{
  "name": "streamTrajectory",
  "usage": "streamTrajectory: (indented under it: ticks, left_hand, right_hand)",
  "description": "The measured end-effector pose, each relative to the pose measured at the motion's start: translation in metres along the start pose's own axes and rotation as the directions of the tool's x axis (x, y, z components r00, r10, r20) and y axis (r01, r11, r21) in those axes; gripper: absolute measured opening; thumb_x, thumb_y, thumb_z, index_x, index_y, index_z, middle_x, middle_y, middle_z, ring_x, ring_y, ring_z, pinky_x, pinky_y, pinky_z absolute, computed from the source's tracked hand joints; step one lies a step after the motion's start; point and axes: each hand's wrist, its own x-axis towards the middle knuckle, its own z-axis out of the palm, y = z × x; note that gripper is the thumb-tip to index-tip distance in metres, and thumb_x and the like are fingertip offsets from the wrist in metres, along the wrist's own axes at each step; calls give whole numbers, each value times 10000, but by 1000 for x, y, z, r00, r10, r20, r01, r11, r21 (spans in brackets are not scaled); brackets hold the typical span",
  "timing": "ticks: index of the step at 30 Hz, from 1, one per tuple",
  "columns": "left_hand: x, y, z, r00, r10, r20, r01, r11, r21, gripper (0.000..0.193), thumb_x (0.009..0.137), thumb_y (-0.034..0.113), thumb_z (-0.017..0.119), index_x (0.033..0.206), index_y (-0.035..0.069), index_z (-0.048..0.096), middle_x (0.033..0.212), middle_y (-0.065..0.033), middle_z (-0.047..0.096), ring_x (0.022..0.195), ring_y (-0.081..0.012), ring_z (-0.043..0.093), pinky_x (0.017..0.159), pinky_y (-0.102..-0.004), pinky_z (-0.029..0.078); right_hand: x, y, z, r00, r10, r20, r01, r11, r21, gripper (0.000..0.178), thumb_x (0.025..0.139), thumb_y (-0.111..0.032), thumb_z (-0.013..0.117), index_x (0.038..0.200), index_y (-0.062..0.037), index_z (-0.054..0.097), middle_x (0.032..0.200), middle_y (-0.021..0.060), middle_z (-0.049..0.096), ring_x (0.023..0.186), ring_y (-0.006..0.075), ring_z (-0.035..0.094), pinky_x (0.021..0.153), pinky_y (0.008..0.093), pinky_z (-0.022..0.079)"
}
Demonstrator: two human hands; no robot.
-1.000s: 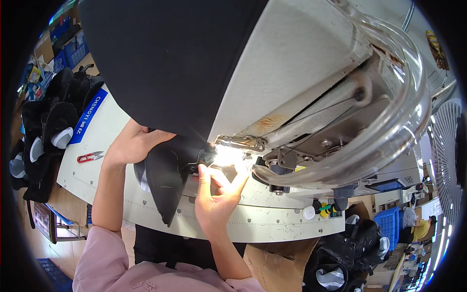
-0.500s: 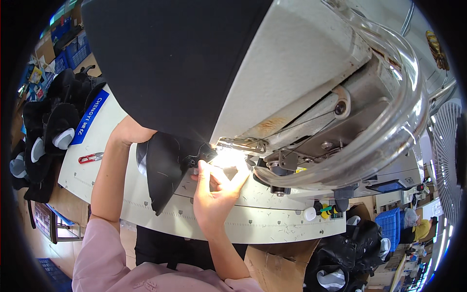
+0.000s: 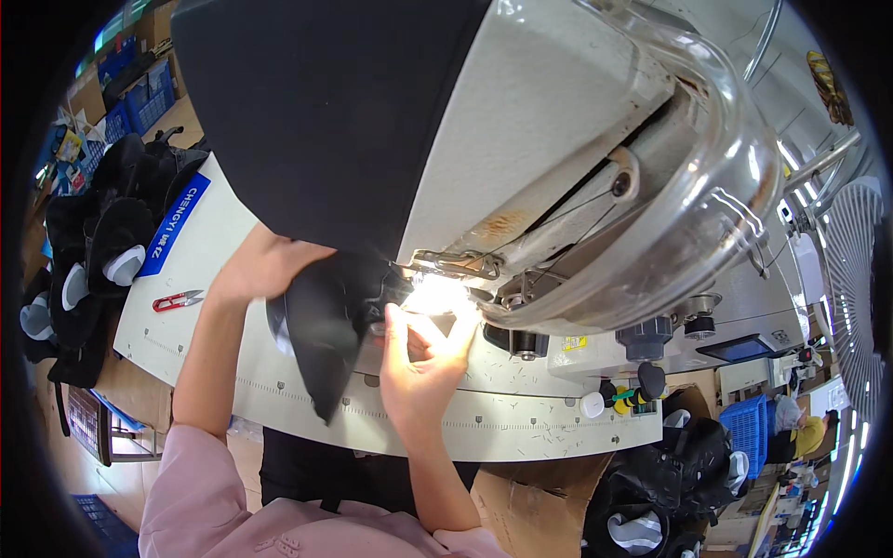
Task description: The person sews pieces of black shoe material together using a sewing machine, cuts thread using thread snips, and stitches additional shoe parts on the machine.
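A curved black material piece (image 3: pixel 326 325) hangs by the bright needle area of a sewing machine (image 3: pixel 530 130). My right hand (image 3: pixel 423 367) is closed on the edge of the piece just below the lamp glare, thumb and fingers pinched together. Glare washes out those fingertips and the needle. At the far side of the piece, my left hand (image 3: pixel 265 265) bends in toward it with the thumb stretched along its top edge; the other fingers are hidden. Above both hands, a large black panel (image 3: pixel 316 121) covers part of the machine.
Red thread snips (image 3: pixel 177 300) lie on the pale, ruler-marked table (image 3: pixel 521 437) at left. Black pieces with white parts (image 3: pixel 98 232) pile beyond the left edge. A clear curved guard (image 3: pixel 735 186) arches over the machine head. Small bottles (image 3: pixel 623 400) stand at right, above black goods (image 3: pixel 665 484).
The black piece has swung and shifted slightly right and down. My left hand has moved right with its thumb now showing; my right hand has shifted slightly right. The machine appears shifted left in view.
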Motion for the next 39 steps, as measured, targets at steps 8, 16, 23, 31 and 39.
streamTrajectory:
  ticks: [8,16,23,31,39]
  left_hand:
    - [-36,44,35,945,110,-308,13,928,372,299,753,41,741,1037,16,649,878,-85,635,752,-201,569,680,-284,449]
    - [-22,80,44,912,410,-11,-370,835,407,173,686,82,789,809,46,673,698,-68,595,654,-175,566,575,-277,448]
    - [-14,41,58,993,-4,-116,21,989,148,256,692,141,782,761,-15,591,492,-29,437,460,-147,466,503,-272,396]
    - [-16,22,85,988,-72,-140,109,955,277,392,715,223,800,707,18,465,498,-31,417,425,-161,395,444,-302,340]
    - [-23,16,101,930,-20,-366,62,993,103,272,809,60,657,986,-22,467,540,-52,517,423,-142,452,444,-274,361]
  right_hand:
    - [-1,3,-21,999,-14,-32,13,1000,-25,347,836,44,676,1043,-25,406,790,51,581,693,87,609,576,193,442]
    - [1,14,-24,998,66,-7,-65,994,92,333,833,43,680,1021,-34,418,851,97,586,681,102,608,598,215,508]
    - [4,2,-33,985,158,75,-171,957,236,248,832,74,675,976,30,478,907,89,597,731,104,600,669,233,502]
    - [5,0,-32,1000,18,4,-19,969,244,227,842,85,635,996,-5,494,931,57,579,831,90,563,739,222,449]
    - [5,4,-37,999,37,15,-40,970,240,314,841,13,678,1126,27,547,967,56,641,854,109,607,774,240,489]
